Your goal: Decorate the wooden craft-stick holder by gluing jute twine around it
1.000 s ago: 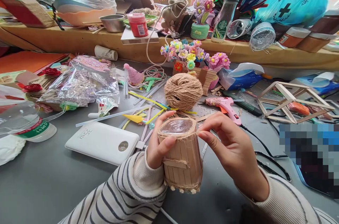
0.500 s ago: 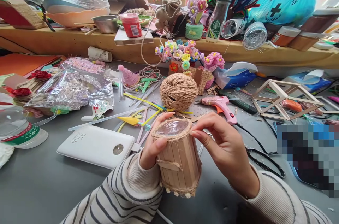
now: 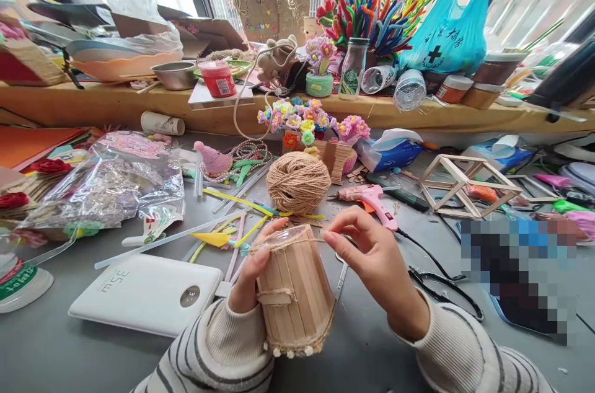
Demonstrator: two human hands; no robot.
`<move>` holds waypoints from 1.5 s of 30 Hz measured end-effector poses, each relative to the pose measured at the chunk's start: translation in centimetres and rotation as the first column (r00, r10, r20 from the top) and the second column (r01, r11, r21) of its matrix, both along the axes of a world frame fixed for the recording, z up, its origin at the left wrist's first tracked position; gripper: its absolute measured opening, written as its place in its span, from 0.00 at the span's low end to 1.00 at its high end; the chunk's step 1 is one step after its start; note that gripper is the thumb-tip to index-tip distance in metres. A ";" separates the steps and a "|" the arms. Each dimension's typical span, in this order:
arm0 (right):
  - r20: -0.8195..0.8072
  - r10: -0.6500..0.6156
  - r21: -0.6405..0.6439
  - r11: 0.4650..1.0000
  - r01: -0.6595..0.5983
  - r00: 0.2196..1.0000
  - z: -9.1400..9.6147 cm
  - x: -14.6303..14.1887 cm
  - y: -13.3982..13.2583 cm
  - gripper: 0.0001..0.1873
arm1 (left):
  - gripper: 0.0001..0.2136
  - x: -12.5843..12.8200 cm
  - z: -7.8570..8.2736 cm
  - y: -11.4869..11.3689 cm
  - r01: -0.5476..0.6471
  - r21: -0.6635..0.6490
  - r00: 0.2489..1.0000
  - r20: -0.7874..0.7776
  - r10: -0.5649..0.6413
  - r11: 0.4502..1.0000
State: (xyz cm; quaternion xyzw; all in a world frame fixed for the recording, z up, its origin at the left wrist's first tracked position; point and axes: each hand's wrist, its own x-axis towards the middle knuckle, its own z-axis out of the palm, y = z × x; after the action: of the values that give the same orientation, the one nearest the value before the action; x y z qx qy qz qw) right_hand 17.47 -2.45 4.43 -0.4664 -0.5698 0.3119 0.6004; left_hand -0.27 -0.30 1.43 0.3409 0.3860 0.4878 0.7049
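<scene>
My left hand (image 3: pixel 248 272) is wrapped round the left side of a clear plastic cup covered with flat wooden sticks (image 3: pixel 297 281), its thumb near the rim. The cup leans, its open end towards the ball of twine. Twine and small white beads edge its lower end, and a short twine-wrapped stick sits on its side. My right hand (image 3: pixel 376 269) pinches a strand of twine (image 3: pixel 304 242) between thumb and forefinger. That strand runs taut across the sticks just below the rim. Behind the cup lies a ball of twine (image 3: pixel 298 182).
A pink glue gun (image 3: pixel 369 198) with a black cable lies right of the twine ball. A white power bank (image 3: pixel 149 294) is at left, and a wooden stick frame (image 3: pixel 469 185) at right. Behind runs a shelf (image 3: pixel 176 108) crowded with jars, bowls and pipe cleaners.
My right hand has drawn the twine away from the rim, so a stretched strand now shows. The cup has turned and tilted slightly in my left hand. The view has tipped upward.
</scene>
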 end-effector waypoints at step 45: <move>-0.910 -0.233 -0.351 0.874 -0.337 0.343 1.2 2.4 1.5 0.10 | 0.28 0.5 -0.6 0.3 -0.092 -0.007 0.996 -0.022 0.091 0.996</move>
State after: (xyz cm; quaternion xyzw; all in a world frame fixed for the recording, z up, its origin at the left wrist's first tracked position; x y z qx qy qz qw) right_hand 19.90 -0.96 5.65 -0.3164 -0.0390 0.6722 0.6682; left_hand 0.23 0.04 0.81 0.3252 0.4107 0.5143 0.6790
